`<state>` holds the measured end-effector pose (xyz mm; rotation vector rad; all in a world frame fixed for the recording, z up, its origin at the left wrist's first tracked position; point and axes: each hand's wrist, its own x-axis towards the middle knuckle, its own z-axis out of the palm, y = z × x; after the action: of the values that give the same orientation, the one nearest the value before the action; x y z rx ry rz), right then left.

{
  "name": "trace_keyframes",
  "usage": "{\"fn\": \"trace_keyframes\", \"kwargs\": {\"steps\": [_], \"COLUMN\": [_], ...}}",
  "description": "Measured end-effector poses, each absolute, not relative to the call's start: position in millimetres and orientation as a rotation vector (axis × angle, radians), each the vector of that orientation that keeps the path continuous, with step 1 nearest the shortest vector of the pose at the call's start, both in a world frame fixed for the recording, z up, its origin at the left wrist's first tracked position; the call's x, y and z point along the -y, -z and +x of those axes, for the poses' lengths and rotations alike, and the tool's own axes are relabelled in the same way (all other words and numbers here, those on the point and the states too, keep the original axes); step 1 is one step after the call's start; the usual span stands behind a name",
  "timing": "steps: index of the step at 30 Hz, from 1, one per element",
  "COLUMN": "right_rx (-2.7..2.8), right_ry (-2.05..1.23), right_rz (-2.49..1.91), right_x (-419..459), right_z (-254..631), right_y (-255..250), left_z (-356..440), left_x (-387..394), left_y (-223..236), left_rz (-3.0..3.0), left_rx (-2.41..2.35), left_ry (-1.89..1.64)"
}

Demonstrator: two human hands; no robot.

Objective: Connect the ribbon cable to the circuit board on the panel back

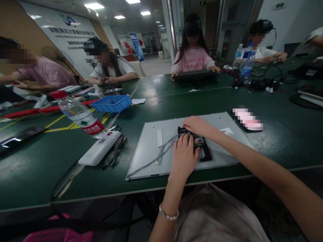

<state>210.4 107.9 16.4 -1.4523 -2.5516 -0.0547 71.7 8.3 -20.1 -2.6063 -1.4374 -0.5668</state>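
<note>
Fingers hide much of the black bracket and the green circuit board on it, so the middle of both is hard to make out. The right forearm covers part of the grey panel beneath them and crosses near a white label there; the phone beyond the panel's right side has its screen blurred out. Bracket and board lie on the panel, a little right of its middle, and the panel lies flat on the green surface just in front of the person. Grey cables run from the left side of the board toward the panel's near left corner, their ends at the board covered by fingers. The left hand lies palm down over the board's left part, fingers side by side and thumb apart at its near edge; whether its grip closes on anything, I cannot tell. The right hand curls its fingers down at the bracket's far left corner, and whether that grip pinches something or merely touches is hidden too. The left forearm, wearing a beaded bracelet, rises from below, while the right one reaches in diagonally from the lower right.
</note>
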Motion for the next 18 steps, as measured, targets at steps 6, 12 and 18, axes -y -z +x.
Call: {"fn": "trace_keyframes", "kwargs": {"steps": [6,12,18], "right_rx": [2.525,2.486,2.51], "right_ry": [0.023,0.084,-0.1], "right_rz": [-1.465,-1.473,-1.454], "right_x": [-104.4,-103.9,-104.1], "right_z": [207.7,206.2,210.2], "right_y": [-9.3,-9.7,-9.6], "left_z": [71.8,72.0,71.2], "left_x": [-7.8,-7.1,-6.6], "left_y": [21.4,19.5,20.9], "left_rz": [-2.607,-2.614,-2.603], "left_rx": [1.446,1.453,1.438], "left_ry": [0.574,0.556,0.569]}}
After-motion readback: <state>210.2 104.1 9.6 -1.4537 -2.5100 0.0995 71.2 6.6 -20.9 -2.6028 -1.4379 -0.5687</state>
